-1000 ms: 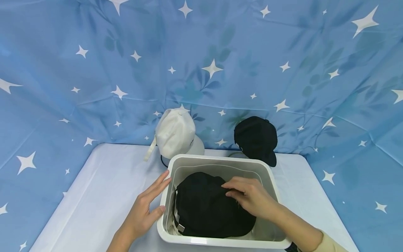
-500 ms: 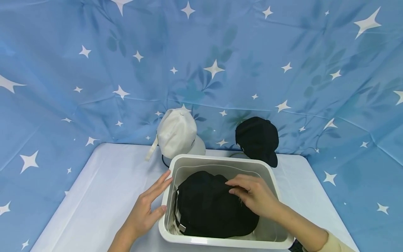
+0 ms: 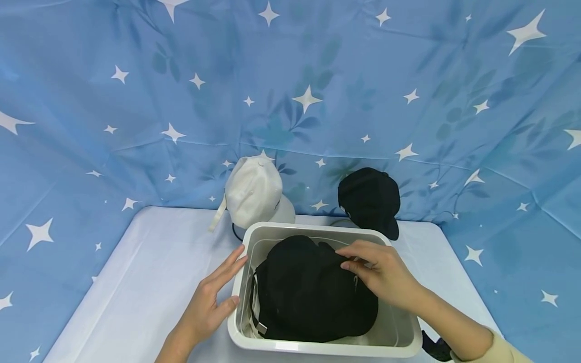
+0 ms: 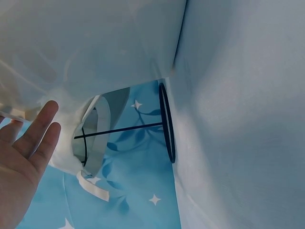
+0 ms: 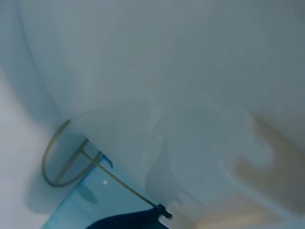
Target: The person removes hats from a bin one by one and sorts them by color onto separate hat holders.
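Note:
A black cap lies in the white plastic bin, its strap with a small metal buckle at the lower left. My right hand reaches in from the right and pinches the cap's upper right part between thumb and fingers. Some pale fabric shows under the cap's left side. At the bin's left rim my left hand rests with its fingers spread and extended. In the left wrist view, the left hand's fingers lie along the bin's outer wall.
Behind the bin a white cap hangs on a stand with a dark ring base. A black cap on another stand is at the back right. A starry blue cloth backs the white table.
My right hand has moved up and to the right, drawing the black cap's upper part higher in the bin. The left hand stays at the rim.

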Motion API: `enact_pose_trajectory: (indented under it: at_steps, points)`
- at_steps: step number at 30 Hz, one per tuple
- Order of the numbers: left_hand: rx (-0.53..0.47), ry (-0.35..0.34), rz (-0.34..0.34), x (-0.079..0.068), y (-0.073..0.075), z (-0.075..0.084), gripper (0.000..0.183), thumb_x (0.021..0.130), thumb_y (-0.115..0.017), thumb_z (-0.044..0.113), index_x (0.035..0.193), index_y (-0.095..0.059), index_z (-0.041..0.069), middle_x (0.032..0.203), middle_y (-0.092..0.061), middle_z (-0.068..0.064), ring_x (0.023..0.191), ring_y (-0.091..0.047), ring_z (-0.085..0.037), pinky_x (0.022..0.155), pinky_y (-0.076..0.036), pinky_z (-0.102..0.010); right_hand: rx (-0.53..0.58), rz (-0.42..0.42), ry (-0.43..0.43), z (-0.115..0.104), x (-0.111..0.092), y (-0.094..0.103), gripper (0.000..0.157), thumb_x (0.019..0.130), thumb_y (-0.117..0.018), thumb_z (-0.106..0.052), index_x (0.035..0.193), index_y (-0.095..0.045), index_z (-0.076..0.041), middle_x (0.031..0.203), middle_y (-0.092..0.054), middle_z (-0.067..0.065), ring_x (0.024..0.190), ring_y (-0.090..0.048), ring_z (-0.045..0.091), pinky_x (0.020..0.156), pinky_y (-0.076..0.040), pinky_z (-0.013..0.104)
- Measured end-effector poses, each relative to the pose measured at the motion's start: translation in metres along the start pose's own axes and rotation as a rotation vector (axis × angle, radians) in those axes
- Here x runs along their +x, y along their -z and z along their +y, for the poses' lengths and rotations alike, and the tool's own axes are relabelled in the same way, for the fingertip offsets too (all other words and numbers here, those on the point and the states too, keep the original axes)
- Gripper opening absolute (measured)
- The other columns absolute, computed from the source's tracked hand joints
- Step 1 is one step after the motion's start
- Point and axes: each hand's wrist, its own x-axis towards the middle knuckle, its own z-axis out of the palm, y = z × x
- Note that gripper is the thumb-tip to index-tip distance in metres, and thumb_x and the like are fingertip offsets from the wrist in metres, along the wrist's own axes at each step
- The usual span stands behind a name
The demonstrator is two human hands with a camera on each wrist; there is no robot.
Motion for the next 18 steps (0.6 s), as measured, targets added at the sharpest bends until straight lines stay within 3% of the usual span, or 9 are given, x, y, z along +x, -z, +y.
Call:
enact_pose_trajectory:
  at_steps: [8,18]
  points:
    - [-0.004,0.036,-0.01,0.0,0.001,0.001,0.078,0.076,-0.058,-0.006,0.153,-0.052,0.003,0.166,-0.039,-0.012,0.15,-0.042,-0.023,0.118,-0.029,-0.02,-0.047,0.037,0.043,-0.005,0.009,0.017,0.053,0.071,-0.081,0.021,0.114,-0.077,-0.01,0.101,-0.076,0.003,0.084,-0.068,0.012,0.069,-0.053,0.016]
    - [0.002,0.003,0.001,0.0,0.0,0.0,0.079,0.075,-0.058,-0.004,0.153,-0.052,0.004,0.165,-0.04,-0.015,0.149,-0.043,-0.024,0.118,-0.029,-0.02,-0.086,0.013,0.097,-0.012,0.021,0.031,0.057,0.069,-0.082,0.022,0.115,-0.076,-0.01,0.095,-0.074,0.0,0.077,-0.066,0.01,0.067,-0.052,0.015]
